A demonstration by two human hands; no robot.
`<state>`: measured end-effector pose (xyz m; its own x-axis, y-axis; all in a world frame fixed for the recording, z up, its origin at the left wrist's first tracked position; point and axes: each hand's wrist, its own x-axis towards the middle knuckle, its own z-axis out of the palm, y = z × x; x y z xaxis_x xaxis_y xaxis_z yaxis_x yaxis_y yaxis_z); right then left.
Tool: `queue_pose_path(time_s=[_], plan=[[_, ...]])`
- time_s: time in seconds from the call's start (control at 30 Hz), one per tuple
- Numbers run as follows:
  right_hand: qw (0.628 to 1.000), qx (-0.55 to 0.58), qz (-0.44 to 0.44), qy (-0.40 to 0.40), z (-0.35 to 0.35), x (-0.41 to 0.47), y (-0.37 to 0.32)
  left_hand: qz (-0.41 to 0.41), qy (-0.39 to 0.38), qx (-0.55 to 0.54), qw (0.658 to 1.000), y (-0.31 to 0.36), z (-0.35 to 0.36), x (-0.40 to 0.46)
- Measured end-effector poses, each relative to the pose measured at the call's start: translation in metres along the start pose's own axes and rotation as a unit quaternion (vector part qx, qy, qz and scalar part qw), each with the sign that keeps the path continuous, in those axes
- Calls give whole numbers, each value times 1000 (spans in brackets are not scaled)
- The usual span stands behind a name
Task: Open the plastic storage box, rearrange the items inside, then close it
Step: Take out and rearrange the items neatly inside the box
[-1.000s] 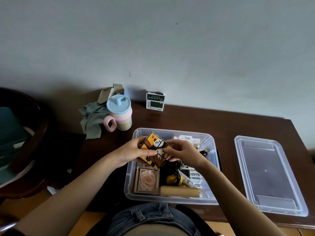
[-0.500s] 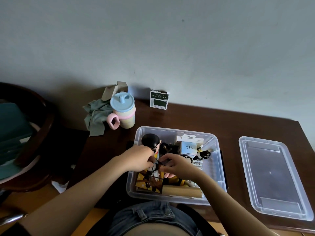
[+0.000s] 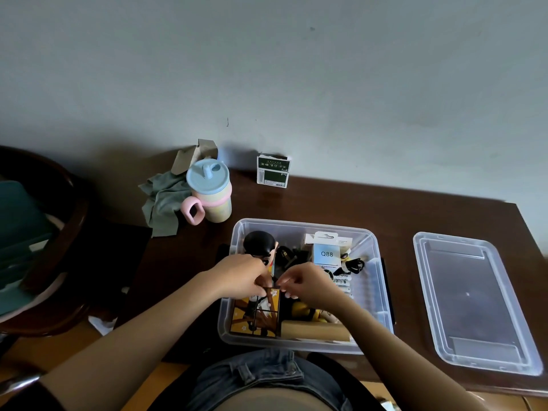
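The clear plastic storage box [image 3: 382,292] stands open on the dark wooden table [image 3: 326,209], its lid [image 3: 474,301] lying flat to the right. A yellow panda picture box [image 3: 258,314] lies flat in the near left corner. My left hand [image 3: 240,277] and my right hand [image 3: 308,284] meet at its far edge, fingers curled and pinching it. Behind them stand a black-haired figurine [image 3: 259,243] and a white Q88 carton [image 3: 326,254]. A wooden roll [image 3: 314,332] and a yellow toy [image 3: 301,308] lie along the near wall.
A pastel sippy cup [image 3: 209,194], a grey-green cloth [image 3: 163,200] and a small open cardboard box [image 3: 195,154] sit at the table's back left. A green-and-white carton [image 3: 272,172] stands by the wall. A dark wooden chair [image 3: 50,247] is at the left.
Both hands lowered the yellow panda box from above the storage box and laid it flat in the near left corner, over the rose-patterned box. The figurine and Q88 carton came into sight.
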<state>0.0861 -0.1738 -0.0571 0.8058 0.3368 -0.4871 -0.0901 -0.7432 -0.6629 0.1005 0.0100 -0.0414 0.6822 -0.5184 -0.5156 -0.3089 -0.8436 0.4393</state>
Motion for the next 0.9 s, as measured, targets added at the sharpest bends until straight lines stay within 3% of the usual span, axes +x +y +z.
queue_pose_path(time_s=[0.13, 0.23, 0.3, 0.4, 0.47, 0.73, 0.9], plan=[[993, -74, 20, 93, -14, 17, -2, -13, -14, 18, 1000, -5, 3, 2], [985, -159, 35, 56, -13, 34, -10, -11, 0, -8, 1000, -5, 1, 6], [979, -198, 54, 20, -9, 44, -15, -25, 72, -45, 996, -4, 0, 6], [969, -238, 71, -2, 1, 57, -17, -44, 238, -56, 969, -7, 1, 5], [964, -248, 98, -8, 8, 64, -14, -45, 294, -86, 951, -9, 1, 8], [956, -251, 149, 13, 17, 80, -11, -34, 324, -108, 939, -7, 0, 22], [942, -308, 128, 34, 19, 83, -11, -40, 295, -75, 952, -7, 0, 28]])
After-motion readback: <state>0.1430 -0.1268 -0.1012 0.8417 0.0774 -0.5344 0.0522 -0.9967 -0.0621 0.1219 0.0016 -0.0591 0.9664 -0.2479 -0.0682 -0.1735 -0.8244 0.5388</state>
